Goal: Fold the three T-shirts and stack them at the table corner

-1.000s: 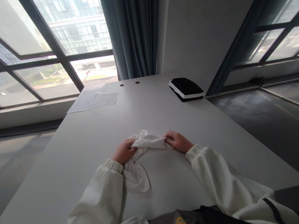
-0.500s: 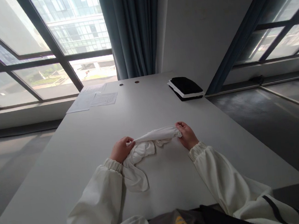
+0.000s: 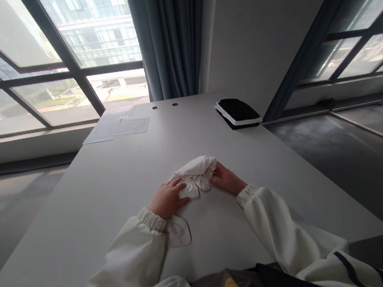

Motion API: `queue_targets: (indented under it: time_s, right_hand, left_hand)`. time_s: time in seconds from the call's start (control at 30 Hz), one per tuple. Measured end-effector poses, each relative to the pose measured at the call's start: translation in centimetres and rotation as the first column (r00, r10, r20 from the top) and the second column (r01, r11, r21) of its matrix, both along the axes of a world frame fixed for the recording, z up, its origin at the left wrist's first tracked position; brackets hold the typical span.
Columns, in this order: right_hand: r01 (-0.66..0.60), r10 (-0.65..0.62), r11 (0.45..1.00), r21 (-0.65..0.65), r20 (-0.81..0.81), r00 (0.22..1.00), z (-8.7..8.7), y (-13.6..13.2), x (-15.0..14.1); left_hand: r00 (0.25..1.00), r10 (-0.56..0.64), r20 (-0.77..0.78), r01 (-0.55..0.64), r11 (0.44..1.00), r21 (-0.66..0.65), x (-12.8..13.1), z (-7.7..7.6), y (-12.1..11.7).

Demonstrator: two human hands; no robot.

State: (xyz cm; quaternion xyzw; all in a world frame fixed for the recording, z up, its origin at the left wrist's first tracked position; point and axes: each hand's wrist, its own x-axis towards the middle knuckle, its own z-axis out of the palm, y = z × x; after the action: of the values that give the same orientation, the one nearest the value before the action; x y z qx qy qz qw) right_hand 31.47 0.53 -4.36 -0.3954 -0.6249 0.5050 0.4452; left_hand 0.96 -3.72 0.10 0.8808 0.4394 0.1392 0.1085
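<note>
Crumpled white cloth (image 3: 196, 168), possibly a garment, though its outline is lost in the folds; position: near half of the white tabletop (image 3: 115, 201), roughly in front of the wearer's middle. Long axis of the bunched part runs side to side, its right end tipped a little away from the body; a smooth upper fold lies along the far side, with loose puckers hanging on the near side. Rounded flap of white fabric (image 3: 180, 233) lies nearer the body beside the left cuff (image 3: 152, 219); it is probably the same piece, but the join is hidden under the hand and sleeve. Right hand (image 3: 228, 179): thumb and fingers closed on the right end of the bunch, which extends leftward from the grip. Left hand (image 3: 168, 198): laid over the left end, fingers reaching right, thumb apart from them with fabric between; cannot tell whether it pinches or only rests. Both hands touch the cloth, so neither is nearer to the bunch; the flap is clearly closer to the left. Further out: black-and-white flat stack (image 3: 238, 111) at the far right of the tabletop, paper sheets (image 3: 133, 125) at the far left, two round cable holes (image 3: 174, 104) between them. Beyond the far edge: blue-grey curtain (image 3: 172, 40).
</note>
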Motion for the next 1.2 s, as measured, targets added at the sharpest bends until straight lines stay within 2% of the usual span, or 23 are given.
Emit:
queue_targets:
  time_s: [0.07,0.13,0.27,0.37,0.47,0.57,0.63,0.7,0.8,0.9,0.97,1.03,1.1,1.2]
  right_hand:
    - [0.080,-0.086,0.996,0.048,0.134,0.987,-0.5,0.2,-0.5]
    - [0.151,-0.168,0.983,0.100,0.188,0.968,-0.8,0.4,-0.6]
    - [0.281,-0.290,0.952,0.122,0.068,0.955,-1.1,1.1,0.0]
    - [0.421,-0.431,0.901,0.106,0.093,0.898,-1.3,1.7,1.3]
    - [0.566,-0.582,0.812,0.143,0.121,0.804,-1.6,2.3,2.9]
    - [0.633,-0.645,0.764,0.124,0.120,0.755,-2.0,2.9,4.1]
    - [0.648,-0.655,0.755,0.100,0.147,0.741,-2.3,3.2,4.5]
    - [0.655,-0.659,0.750,0.094,0.199,0.725,-2.5,3.4,4.6]
    - [0.647,-0.677,0.736,0.201,0.258,0.689,-2.0,3.1,4.3]
    - [0.574,-0.701,0.699,0.427,0.248,0.668,-1.0,2.3,3.5]
    - [0.463,-0.663,0.704,0.539,0.262,0.702,-0.4,1.6,2.7]
    - [0.299,-0.551,0.764,0.572,0.337,0.763,-0.2,0.9,1.7]
    - [0.125,-0.406,0.837,0.533,0.451,0.795,-0.4,0.5,0.7]
    - [-0.020,-0.277,0.887,0.461,0.568,0.775,-0.9,0.3,-0.2]
  left_hand:
    - [1.000,0.002,0.031,-0.002,1.000,-0.013,-0.1,0.0,0.2]
    - [0.995,0.025,0.095,-0.021,0.999,-0.043,-0.1,0.2,0.3]
    - [0.950,0.163,0.267,-0.138,0.984,-0.109,-0.4,0.8,0.4]
    - [0.862,0.322,0.391,-0.282,0.946,-0.158,-1.1,1.2,0.7]
    - [0.718,0.461,0.521,-0.401,0.886,-0.232,-2.1,1.6,1.0]
    - [0.598,0.539,0.594,-0.462,0.837,-0.295,-3.4,1.7,1.6]
    - [0.575,0.568,0.589,-0.486,0.816,-0.313,-4.1,1.5,2.0]
    - [0.594,0.577,0.561,-0.485,0.813,-0.323,-4.6,1.2,2.2]
    - [0.672,0.489,0.556,-0.383,0.872,-0.304,-4.5,0.9,2.1]
    - [0.793,0.242,0.559,-0.151,0.967,-0.205,-3.5,1.3,1.6]
    - [0.853,0.056,0.519,0.047,0.982,-0.184,-2.6,1.8,1.1]
    - [0.873,-0.101,0.476,0.239,0.942,-0.237,-1.7,2.3,0.5]
    - [0.861,-0.220,0.458,0.389,0.866,-0.315,-0.9,2.8,0.0]
    - [0.833,-0.289,0.472,0.499,0.761,-0.414,-0.4,3.3,-0.4]
